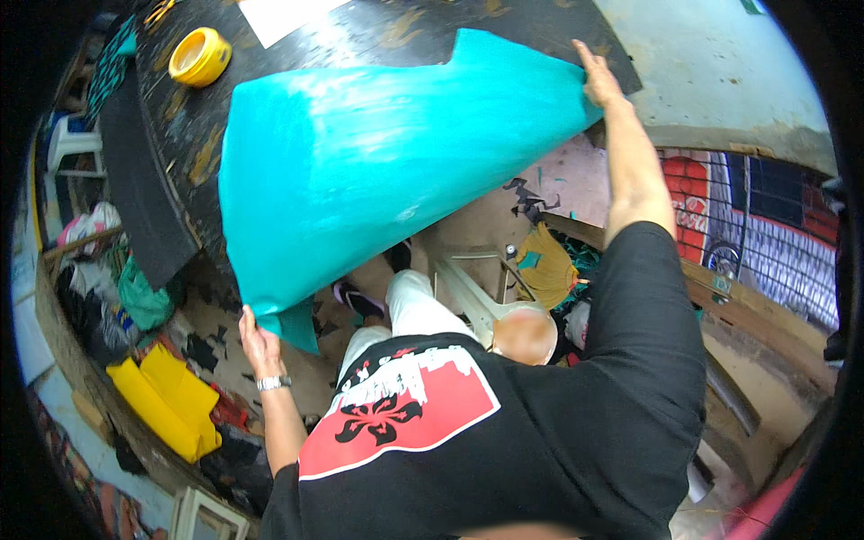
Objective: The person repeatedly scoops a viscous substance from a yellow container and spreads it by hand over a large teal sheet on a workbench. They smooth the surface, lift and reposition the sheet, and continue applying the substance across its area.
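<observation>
A large teal sheet (pixel 360 153), smooth and slightly shiny, lies bowed over a black table and hangs past its near edge. At its lower left corner, my left hand (pixel 259 342) grips the edge, where a flap folds under; a metal-banded watch (pixel 274 382) is on that wrist. My right hand (pixel 598 81) is against the sheet's far right end, fingers stretched out along the edge. The thumb's hold there is hidden.
On the black table (pixel 396 27) stand a yellow round tub (pixel 200 57) and a white paper (pixel 283 18). Black material (pixel 148 180) hangs off its left side. Below lie yellow sheets (pixel 166 400), dark scraps and a pale stool (pixel 524 333). A wire grille (pixel 738 225) is at right.
</observation>
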Action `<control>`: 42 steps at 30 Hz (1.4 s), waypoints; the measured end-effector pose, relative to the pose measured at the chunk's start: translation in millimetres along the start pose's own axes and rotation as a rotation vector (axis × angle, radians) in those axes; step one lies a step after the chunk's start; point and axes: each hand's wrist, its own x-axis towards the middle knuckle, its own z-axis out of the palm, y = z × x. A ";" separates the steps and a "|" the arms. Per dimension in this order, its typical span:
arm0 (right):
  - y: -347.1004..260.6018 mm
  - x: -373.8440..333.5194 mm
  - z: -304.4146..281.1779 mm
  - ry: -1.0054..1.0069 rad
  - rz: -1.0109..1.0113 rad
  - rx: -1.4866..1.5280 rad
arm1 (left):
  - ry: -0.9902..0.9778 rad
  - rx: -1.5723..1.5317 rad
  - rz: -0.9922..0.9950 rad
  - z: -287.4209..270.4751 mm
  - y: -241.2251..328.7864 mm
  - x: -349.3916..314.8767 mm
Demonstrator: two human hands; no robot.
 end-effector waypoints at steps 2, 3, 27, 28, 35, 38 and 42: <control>-1.7 -2.7 -13.1 0.012 -0.040 -0.063 | -0.007 0.024 0.060 2.1 -0.3 -5.1; -3.8 -2.2 -22.2 0.073 -0.048 -0.053 | 0.024 0.099 0.103 2.6 0.2 -6.4; -296.0 102.7 -58.5 0.750 -0.654 0.433 | 0.346 0.199 0.291 -55.9 -13.4 -14.1; -298.2 103.7 -49.2 0.736 -0.637 0.462 | 0.396 0.191 0.266 -52.4 -13.0 -12.0; -318.7 68.0 -28.3 0.664 -0.779 0.471 | 0.525 0.075 0.155 -36.3 -6.1 2.0; -271.6 -10.5 -18.5 0.779 -0.652 0.231 | 0.545 0.010 0.204 -35.2 -3.8 21.0; -205.6 -76.9 46.4 0.568 0.288 0.392 | 0.286 -0.113 0.128 -37.2 3.8 37.3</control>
